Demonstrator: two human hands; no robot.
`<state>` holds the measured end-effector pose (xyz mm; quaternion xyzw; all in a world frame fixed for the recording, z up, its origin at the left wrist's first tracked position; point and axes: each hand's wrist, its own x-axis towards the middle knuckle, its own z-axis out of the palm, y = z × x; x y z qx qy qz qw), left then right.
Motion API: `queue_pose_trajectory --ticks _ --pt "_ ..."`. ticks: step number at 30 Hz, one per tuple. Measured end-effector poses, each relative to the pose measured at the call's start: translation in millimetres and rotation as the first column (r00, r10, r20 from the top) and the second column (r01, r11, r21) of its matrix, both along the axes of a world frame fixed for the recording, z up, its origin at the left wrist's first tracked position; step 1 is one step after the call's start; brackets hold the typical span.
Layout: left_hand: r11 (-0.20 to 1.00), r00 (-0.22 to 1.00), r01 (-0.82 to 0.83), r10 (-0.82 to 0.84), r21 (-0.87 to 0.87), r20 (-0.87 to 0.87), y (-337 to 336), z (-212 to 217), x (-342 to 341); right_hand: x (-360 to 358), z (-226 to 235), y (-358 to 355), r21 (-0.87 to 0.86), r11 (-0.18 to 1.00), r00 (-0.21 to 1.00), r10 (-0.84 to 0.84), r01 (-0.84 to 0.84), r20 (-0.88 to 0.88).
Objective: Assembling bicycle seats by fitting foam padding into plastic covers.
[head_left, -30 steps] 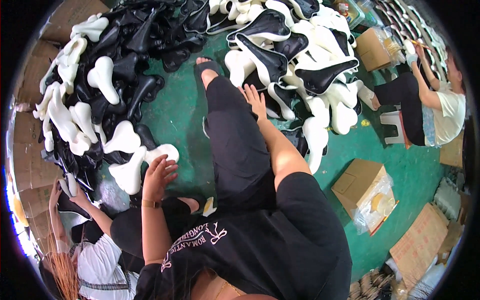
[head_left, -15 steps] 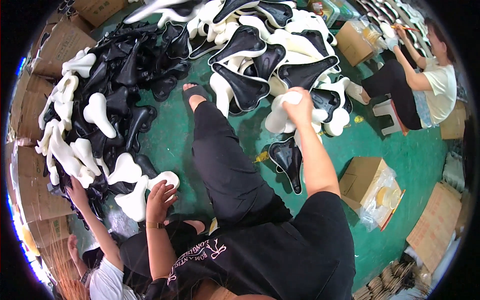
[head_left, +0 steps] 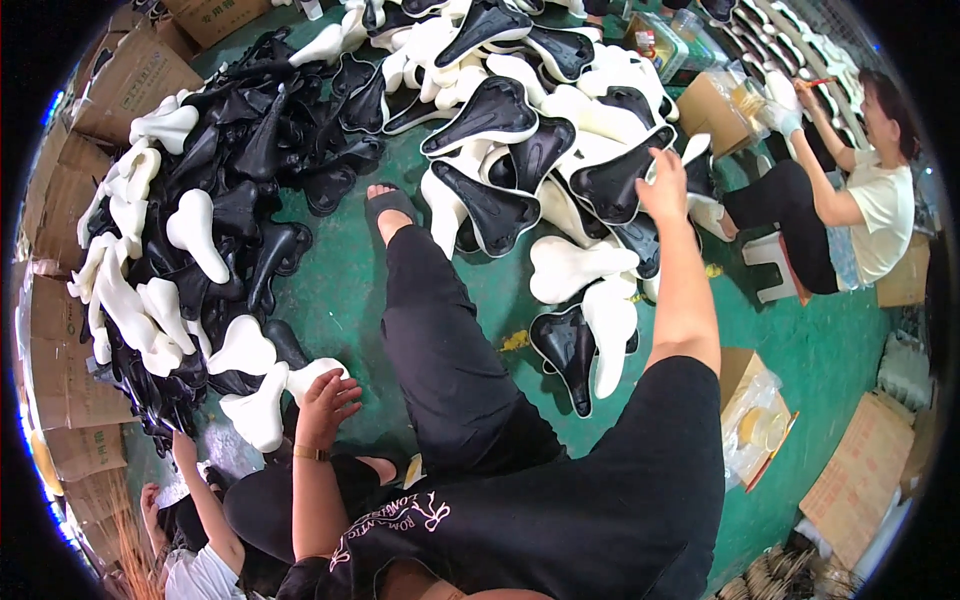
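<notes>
My left hand point(head_left: 326, 408) is held over a white bicycle saddle cover point(head_left: 312, 376) at the lower left, its fingers spread and nothing gripped. My right hand point(head_left: 666, 188) reaches to the pile at upper right, thumb and fingers apart at the edge of a black-lined saddle shell point(head_left: 618, 178). Whether the fingertips touch it is hard to tell. Nearer me lie a white saddle piece point(head_left: 580, 268) on its side, another white one point(head_left: 611, 328) pointing towards me, and a black shell point(head_left: 564, 350) beside it.
A heap of black saddle covers point(head_left: 262, 135) lies to the left. Cardboard boxes point(head_left: 75, 320) line the left rim. An open carton point(head_left: 752, 405) with plastic stands at right. One co-worker point(head_left: 872, 190) sits at upper right, another person's arm point(head_left: 205, 500) is at lower left.
My right hand has let go of a white saddle piece, which now lies on the floor side of the pile, and moved up and right. The black-lined shell there has turned.
</notes>
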<state>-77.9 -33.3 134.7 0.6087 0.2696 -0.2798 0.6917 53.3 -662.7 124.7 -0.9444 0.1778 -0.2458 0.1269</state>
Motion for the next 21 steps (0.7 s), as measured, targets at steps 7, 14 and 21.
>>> queue_pose_trajectory --ticks 7,14,21 --pt "0.995 0.994 -0.014 0.025 0.102 -0.111 4.8 -3.5 6.4 71.7 -54.3 111.5 -0.268 0.882 0.919 0.346 -0.387 -0.188" --pt "0.985 0.961 0.046 0.002 0.169 -0.275 -10.9 -33.7 35.3 137.1 -104.9 87.8 -0.355 0.864 0.836 0.128 -0.358 -0.533" --pt "0.982 0.951 0.089 -0.034 0.166 -0.308 -10.3 -39.5 67.1 144.7 -64.8 57.7 -0.398 0.871 0.741 -0.061 -0.287 -0.669"
